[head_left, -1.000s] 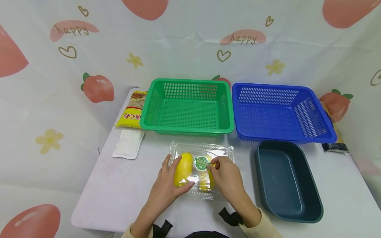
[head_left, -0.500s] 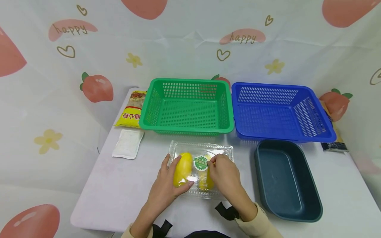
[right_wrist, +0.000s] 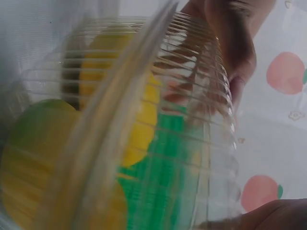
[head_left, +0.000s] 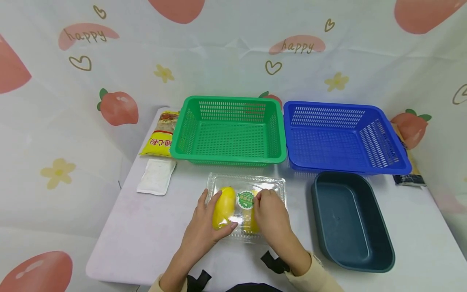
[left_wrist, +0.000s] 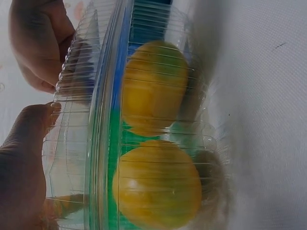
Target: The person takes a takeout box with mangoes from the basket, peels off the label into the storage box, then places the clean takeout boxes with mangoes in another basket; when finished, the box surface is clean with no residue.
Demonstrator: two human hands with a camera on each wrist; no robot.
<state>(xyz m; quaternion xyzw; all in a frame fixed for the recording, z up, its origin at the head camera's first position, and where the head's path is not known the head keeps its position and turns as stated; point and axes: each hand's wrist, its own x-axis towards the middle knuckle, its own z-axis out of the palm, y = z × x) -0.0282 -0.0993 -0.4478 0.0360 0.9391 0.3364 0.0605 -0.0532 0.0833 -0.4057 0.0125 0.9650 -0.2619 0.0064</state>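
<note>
In the head view a clear plastic clamshell box (head_left: 270,182) lies lid down on the table, a yellow mango (head_left: 224,209) in its left half and a second mango (head_left: 250,223) in its right half. A round green and white sticker (head_left: 245,200) is on the lid. My left hand (head_left: 204,227) rests over the box's left side, fingers and thumb spread on the lid. The curled fingertips of my right hand (head_left: 273,217) pinch at the sticker's right edge, which they hide. Through the ribbed wall in the left wrist view both mangoes (left_wrist: 158,184) show, yellow with green patches.
Behind the box stand a green basket (head_left: 230,158) and a blue basket (head_left: 350,168). A dark teal basin (head_left: 352,227) is at the right. On the left lie a yellow food packet (head_left: 158,138) and a white pouch (head_left: 157,176). Another packet (head_left: 410,178) is partly hidden by the blue basket.
My right hand has shifted slightly left, its fingers curling further in at the sticker's edge. The left hand and the box stay in place.
</note>
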